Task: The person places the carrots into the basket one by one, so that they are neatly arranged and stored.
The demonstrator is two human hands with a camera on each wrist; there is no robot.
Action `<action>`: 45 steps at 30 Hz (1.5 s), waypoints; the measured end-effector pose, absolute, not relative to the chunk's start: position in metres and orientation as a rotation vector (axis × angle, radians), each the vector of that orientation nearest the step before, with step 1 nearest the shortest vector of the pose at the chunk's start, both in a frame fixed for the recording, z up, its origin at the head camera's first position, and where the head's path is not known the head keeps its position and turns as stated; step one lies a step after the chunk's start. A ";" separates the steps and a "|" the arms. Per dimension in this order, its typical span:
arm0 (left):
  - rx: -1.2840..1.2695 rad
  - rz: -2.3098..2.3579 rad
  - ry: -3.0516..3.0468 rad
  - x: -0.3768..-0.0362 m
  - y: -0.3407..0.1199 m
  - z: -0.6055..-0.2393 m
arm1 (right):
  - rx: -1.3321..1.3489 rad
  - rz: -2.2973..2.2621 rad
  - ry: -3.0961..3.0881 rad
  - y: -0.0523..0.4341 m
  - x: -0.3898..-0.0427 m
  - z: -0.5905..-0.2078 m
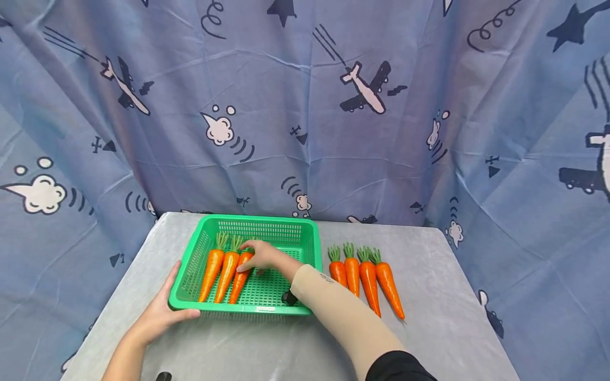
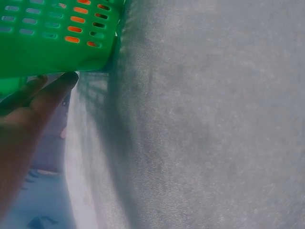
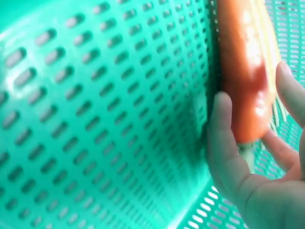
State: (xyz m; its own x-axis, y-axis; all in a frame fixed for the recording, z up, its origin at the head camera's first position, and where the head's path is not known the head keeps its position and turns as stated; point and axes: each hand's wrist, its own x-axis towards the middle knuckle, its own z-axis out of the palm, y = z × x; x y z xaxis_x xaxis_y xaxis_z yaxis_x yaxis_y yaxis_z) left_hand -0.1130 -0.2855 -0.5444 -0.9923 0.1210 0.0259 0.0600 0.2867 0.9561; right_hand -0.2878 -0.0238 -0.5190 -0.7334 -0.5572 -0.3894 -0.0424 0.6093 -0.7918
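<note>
A green plastic basket with slotted walls stands on the table. Three orange carrots with green stems lie side by side in its left half. My right hand reaches in and holds the rightmost carrot near its stem end. In the right wrist view, thumb and fingers sit around the thick end of that carrot. My left hand touches the basket's near left corner, its thumb along the front and its straight fingers along the left side. Fingertips meet the green wall in the left wrist view.
Several more carrots lie in a row on the table right of the basket, partly behind my right sleeve. The grey-white cloth of the table extends around them. A blue patterned curtain hangs behind and at both sides.
</note>
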 end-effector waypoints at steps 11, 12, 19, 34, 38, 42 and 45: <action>0.180 1.851 2.459 -0.110 -0.285 -0.544 | -0.404 -1.186 2.078 0.002 -0.291 -0.487; 0.184 1.850 2.460 -0.110 -0.285 -0.544 | -0.407 -1.203 2.073 0.005 -0.292 -0.483; 0.194 1.849 2.479 -0.109 -0.283 -0.543 | -0.471 -1.373 2.053 0.038 -0.288 -0.454; 0.173 1.874 2.420 -0.110 -0.284 -0.544 | -0.601 -1.477 2.382 0.154 -0.265 -0.435; 0.196 1.885 2.397 -0.111 -0.282 -0.545 | -0.503 -1.532 2.510 0.199 -0.262 -0.446; 0.157 1.856 2.429 -0.111 -0.281 -0.543 | -0.366 -1.519 2.616 0.243 -0.257 -0.458; 0.130 1.837 2.461 -0.109 -0.279 -0.542 | -0.282 -1.435 2.702 0.270 -0.255 -0.471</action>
State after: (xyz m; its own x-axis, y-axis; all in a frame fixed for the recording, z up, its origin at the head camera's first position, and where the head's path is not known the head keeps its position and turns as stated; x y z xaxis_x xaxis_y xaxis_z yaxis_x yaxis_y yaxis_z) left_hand -0.1095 -0.2794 -0.5418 -0.9941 0.1085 -0.0038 0.0272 0.2828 0.9588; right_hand -0.2547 0.2696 -0.4709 -0.9808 -0.1937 0.0246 -0.1288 0.5475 -0.8268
